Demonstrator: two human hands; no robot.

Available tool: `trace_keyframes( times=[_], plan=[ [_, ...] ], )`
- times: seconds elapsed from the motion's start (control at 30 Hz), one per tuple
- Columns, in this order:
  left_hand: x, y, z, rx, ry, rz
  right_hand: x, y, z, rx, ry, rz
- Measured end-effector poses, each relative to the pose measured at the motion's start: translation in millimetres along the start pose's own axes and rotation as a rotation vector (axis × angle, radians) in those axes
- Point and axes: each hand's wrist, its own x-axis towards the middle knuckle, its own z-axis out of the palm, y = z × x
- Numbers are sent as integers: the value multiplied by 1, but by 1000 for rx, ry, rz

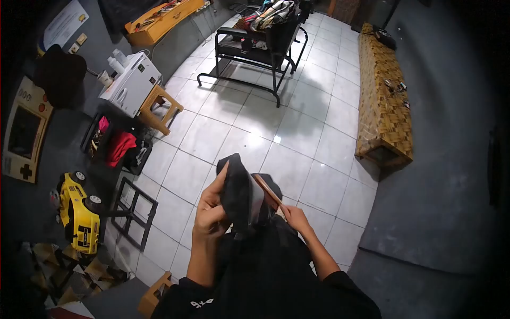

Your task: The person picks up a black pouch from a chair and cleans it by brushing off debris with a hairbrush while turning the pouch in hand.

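Observation:
My left hand (pixel 211 212) is closed on a black cloth item (pixel 235 186), held up in front of my body. Its kind is unclear; a greyish strip shows along its right side. Another dark part (pixel 270 183) shows just behind, and I cannot tell if it belongs to the same item. In my right hand (pixel 295 217) is a slim brown tool with a long handle (pixel 272 192), slanting up and left toward the black item. The tool's working side is hidden, so whether it touches the cloth is unclear.
A black metal chair (pixel 260 48) piled with clothes stands ahead on white tiles. Left are a wooden stool (pixel 159 109), a white appliance (pixel 135 82), a black frame (pixel 133 212) and a yellow toy car (pixel 79 212). A long woven box (pixel 385 101) lines the right wall.

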Motion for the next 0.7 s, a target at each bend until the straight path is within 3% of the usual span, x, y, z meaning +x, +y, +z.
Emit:
trace_keyframes(
  times=[0.07, 0.17, 0.27, 0.33, 0.4, 0.5, 0.63, 0.7],
  plan=[
    [2, -2, -3, 19, 6, -14, -7, 48, 14, -241, -211, 406],
    [-1, -7, -5, 7, 24, -55, -20, 86, 14, -365, -328, 490],
    [4, -3, 9, 2, 26, -93, -8, 68, -1, -96, -110, 249],
    [5, -5, 4, 25, -49, -126, 6, 20, -28, 420, -101, 174],
    [4, -4, -3, 83, -119, -166, -3, -76, -88, 859, -266, 120],
    [3, -4, -7, 178, -226, -200, -11, -112, -114, 1128, -549, -226],
    [-1, 5, -7, 228, -291, -117, 4, -97, -91, 755, -456, -68],
    [-4, 5, -18, 170, -261, -78, 18, -49, -57, 516, -408, 38]
  ],
)
